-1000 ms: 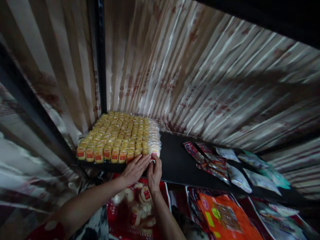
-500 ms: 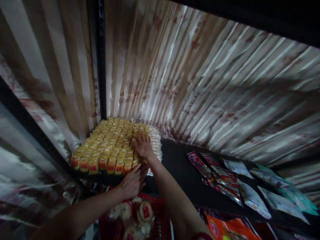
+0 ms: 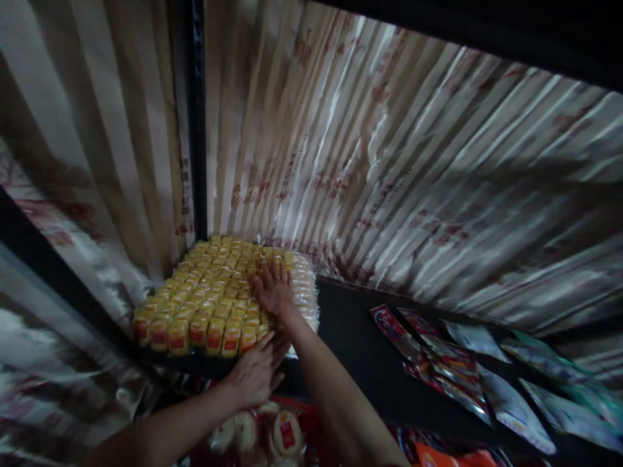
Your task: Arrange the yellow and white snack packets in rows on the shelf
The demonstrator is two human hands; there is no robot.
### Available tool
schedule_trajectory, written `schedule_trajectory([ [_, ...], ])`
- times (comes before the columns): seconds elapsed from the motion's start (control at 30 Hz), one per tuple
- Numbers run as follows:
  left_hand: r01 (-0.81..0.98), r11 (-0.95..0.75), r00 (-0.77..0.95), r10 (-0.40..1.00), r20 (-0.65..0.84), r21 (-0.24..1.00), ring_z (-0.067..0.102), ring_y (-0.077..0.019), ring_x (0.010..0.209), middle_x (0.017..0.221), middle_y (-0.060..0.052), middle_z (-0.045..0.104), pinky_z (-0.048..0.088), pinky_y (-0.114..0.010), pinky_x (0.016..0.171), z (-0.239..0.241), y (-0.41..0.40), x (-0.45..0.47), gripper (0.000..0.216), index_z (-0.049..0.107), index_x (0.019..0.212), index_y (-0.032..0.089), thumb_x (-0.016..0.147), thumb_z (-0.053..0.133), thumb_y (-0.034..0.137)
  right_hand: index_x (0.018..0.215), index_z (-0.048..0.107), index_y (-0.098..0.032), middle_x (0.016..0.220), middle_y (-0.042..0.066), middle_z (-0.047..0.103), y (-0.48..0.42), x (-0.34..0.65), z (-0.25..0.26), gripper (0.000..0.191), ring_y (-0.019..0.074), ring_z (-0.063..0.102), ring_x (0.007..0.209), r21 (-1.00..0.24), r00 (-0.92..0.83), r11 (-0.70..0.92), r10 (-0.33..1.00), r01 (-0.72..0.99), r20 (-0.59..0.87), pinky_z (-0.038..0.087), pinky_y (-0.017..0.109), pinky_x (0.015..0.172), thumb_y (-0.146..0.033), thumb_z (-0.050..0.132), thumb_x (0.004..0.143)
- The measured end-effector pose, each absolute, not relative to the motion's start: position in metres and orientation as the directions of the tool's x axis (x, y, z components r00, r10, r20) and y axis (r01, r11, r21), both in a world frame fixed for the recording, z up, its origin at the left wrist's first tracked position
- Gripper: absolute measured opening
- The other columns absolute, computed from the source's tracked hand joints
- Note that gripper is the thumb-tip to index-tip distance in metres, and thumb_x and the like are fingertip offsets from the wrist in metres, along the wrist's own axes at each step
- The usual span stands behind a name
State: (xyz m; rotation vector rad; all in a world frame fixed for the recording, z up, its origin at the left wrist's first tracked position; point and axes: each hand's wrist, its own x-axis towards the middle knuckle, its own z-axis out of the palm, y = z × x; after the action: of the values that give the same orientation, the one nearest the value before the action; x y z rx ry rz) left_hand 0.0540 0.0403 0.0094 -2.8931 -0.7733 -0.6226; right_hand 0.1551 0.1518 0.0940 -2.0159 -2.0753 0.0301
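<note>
Rows of small yellow wrapped snack packs point(image 3: 209, 298) with red labels stand tightly packed on the dark shelf. White wrapped packs point(image 3: 307, 292) line their right side. My right hand point(image 3: 276, 293) lies flat on top of the yellow packs near the right end, fingers spread. At the front edge of the block, my left hand point(image 3: 257, 371) rests with fingers stretched out against the front packs, just below my right wrist. Neither hand grips anything.
Flat red-and-silver pouches point(image 3: 440, 366) and white pouches point(image 3: 516, 405) lie on the shelf point(image 3: 350, 337) to the right. Below sits a red basket point(image 3: 316, 431) holding round wrapped cakes point(image 3: 287, 433), beside an orange packet point(image 3: 452, 458). Wrinkled printed sheeting point(image 3: 341, 162) hangs behind; a dark post point(image 3: 198, 130) stands at the corner.
The view has shifted slightly, so the shelf and its goods sit a little lower in the picture. Both hands stay at nearly the same spots on the yellow packs.
</note>
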Motion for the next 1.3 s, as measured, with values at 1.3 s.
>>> schedule_trajectory([
  [1.3, 0.485, -0.872, 0.78, 0.467, 0.416, 0.069, 0.035, -0.0176, 0.135, 0.147, -0.004, 0.039, 0.018, -0.031, 0.115, 0.013, 0.042, 0.053, 0.061, 0.02, 0.147, 0.014, 0.094, 0.035, 0.039, 0.142, 0.031, -0.004, 0.151, 0.022, 0.025, 0.231, 0.172, 0.088, 0.066, 0.0323, 0.018, 0.142, -0.182, 0.125, -0.08, 0.959, 0.98, 0.254, 0.015, 0.051, 0.112, -0.049, 0.025, 0.094],
])
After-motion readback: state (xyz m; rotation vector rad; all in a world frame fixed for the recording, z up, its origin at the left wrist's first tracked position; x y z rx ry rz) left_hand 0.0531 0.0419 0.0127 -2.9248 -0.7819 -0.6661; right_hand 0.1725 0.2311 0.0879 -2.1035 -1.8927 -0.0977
